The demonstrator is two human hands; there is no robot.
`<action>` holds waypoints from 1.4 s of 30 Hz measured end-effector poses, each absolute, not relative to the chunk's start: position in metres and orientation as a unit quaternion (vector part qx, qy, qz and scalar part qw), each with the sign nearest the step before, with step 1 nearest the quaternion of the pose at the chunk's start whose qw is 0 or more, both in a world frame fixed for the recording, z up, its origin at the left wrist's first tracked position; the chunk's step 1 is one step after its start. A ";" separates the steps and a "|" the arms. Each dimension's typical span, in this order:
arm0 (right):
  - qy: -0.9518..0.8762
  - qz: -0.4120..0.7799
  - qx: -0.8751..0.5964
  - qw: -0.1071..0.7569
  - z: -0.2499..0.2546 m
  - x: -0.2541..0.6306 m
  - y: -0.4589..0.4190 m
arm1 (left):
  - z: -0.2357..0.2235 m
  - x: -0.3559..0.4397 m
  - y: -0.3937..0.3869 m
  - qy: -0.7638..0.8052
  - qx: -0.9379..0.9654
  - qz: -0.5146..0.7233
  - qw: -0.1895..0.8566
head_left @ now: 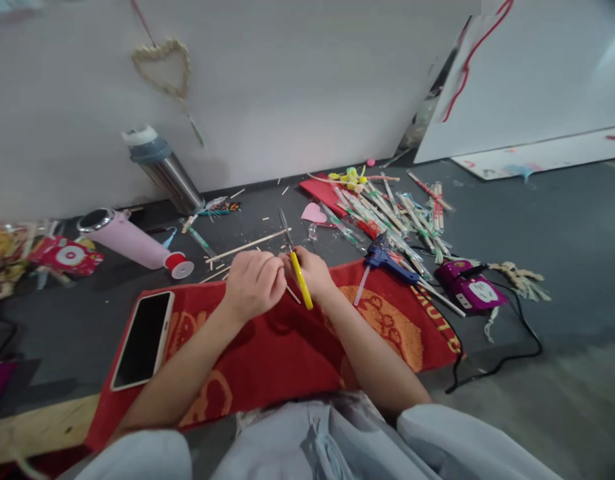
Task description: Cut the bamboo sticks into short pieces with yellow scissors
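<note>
My right hand (313, 275) is closed around scissors with yellow handles (302, 283), their narrow blades pointing away from me. Just left of it, my left hand (254, 283) is curled into a fist; what its fingers hold, if anything, is hidden. A short pale stick (293, 294) shows between the hands, over a red towel (252, 360) with orange patterns. Beyond the left hand, a long thin wooden stick (250, 245) lies on the dark tabletop among small cut bits.
To the right are a blue glue gun (387, 259), a purple box (470, 285) with a black cable and many wrapped sticks (382, 207). On the left lie a phone (143, 340) and a pink tumbler (127, 240); a steel flask (170, 177) leans near the white board (287, 87).
</note>
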State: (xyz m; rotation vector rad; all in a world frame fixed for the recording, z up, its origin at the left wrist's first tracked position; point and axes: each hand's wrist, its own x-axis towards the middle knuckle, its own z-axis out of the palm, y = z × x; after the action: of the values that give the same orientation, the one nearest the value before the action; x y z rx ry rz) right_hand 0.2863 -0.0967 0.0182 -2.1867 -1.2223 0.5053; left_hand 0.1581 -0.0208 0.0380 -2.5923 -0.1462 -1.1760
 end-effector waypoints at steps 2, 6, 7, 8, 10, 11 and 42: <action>-0.449 0.207 -0.810 0.316 0.018 0.287 -0.096 | 0.036 0.160 -0.025 -0.082 -0.916 -0.385 0.082; -0.436 0.220 -0.796 0.358 0.016 0.290 -0.094 | 0.029 0.164 -0.027 -0.188 -0.920 -0.333 -0.087; -0.433 0.221 -0.793 0.368 0.016 0.290 -0.093 | 0.026 0.164 -0.027 -0.209 -0.916 -0.319 -0.119; -0.429 0.220 -0.790 0.378 0.015 0.291 -0.093 | 0.023 0.165 -0.026 -0.232 -0.910 -0.311 -0.144; -0.420 0.224 -0.788 0.391 0.015 0.292 -0.092 | 0.017 0.165 -0.025 -0.257 -0.904 -0.289 -0.184; -0.415 0.224 -0.787 0.398 0.015 0.292 -0.092 | 0.013 0.166 -0.024 -0.263 -0.902 -0.279 -0.200; -0.448 0.305 -0.730 0.417 0.009 0.294 -0.092 | -0.012 0.182 -0.029 -0.202 -0.828 -0.203 -0.482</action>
State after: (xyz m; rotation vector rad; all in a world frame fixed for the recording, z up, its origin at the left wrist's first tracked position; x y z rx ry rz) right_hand 0.2939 -0.0920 0.0093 -1.8319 -1.1250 0.7662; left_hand 0.1824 -0.0288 -0.0117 -3.9200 -0.9539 -0.9591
